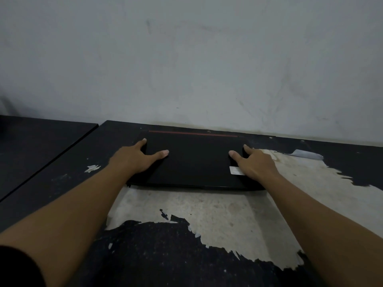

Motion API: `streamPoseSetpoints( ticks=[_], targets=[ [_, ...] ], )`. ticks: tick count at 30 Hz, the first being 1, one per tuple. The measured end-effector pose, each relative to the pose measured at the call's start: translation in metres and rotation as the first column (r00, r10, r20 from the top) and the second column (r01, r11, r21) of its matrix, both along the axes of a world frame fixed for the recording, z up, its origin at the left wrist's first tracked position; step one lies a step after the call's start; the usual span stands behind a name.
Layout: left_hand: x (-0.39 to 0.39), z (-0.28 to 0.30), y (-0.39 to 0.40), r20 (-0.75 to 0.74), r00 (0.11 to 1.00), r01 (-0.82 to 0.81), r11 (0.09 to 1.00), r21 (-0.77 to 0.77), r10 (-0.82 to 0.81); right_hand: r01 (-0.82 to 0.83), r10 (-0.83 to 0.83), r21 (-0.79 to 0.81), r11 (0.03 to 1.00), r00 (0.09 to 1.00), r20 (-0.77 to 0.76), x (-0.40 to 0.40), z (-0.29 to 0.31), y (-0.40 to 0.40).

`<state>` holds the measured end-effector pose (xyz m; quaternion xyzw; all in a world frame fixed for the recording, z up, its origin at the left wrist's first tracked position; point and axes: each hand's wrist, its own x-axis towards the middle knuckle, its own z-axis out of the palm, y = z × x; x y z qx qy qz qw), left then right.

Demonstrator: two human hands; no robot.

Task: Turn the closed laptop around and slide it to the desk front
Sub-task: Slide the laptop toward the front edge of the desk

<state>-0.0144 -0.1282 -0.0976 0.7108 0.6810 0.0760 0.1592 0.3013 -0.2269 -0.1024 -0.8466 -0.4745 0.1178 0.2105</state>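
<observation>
Both hands, left hand (135, 157) and right hand (253, 164), clamp the closed laptop (192, 160) by its side edges, thumbs on top, back by the wall (186, 59). Looks like turning hasn't started, so next it probably needs spinning on the desk (186, 212).

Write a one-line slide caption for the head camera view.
Both hands, left and right, rest on the closed black laptop lying near the wall on a peeling dark desk.

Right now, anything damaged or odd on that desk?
Yes. The desk's black surface layer is peeled away in a large pale patch in front of and right of the laptop, with a loose flap curling up near the wall. The laptop itself looks intact.
</observation>
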Motion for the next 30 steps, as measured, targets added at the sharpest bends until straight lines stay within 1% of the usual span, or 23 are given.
streamPoseSetpoints(
  ticks=[3,6,11,17,23,30],
  targets=[
    [0.000,0.006,-0.007,-0.002,1.000,-0.029,0.999,0.019,0.029,0.027,-0.025,0.062,0.998,0.999,-0.037,0.001,0.002,-0.006],
    [-0.001,0.011,-0.020,0.001,0.999,-0.039,0.999,0.038,0.039,0.041,-0.034,0.090,0.995,0.996,-0.081,0.003,0.007,-0.015],
    [-0.005,0.017,-0.053,0.041,0.997,-0.060,0.997,0.047,0.058,0.069,-0.051,0.151,0.986,0.991,-0.124,0.003,0.021,-0.042],
    [-0.014,0.041,-0.111,0.084,0.996,-0.048,0.990,0.135,0.037,0.072,-0.040,0.258,0.964,0.991,-0.128,-0.005,0.046,-0.102],
    [-0.031,0.057,-0.165,0.163,0.987,-0.044,0.979,0.199,0.011,0.072,-0.024,0.345,0.936,0.990,-0.140,-0.015,0.057,-0.167],
    [-0.048,0.056,-0.223,0.244,0.969,-0.020,0.979,0.203,-0.031,0.084,-0.034,0.398,0.914,0.991,-0.131,-0.028,0.055,-0.234]
  ],
)
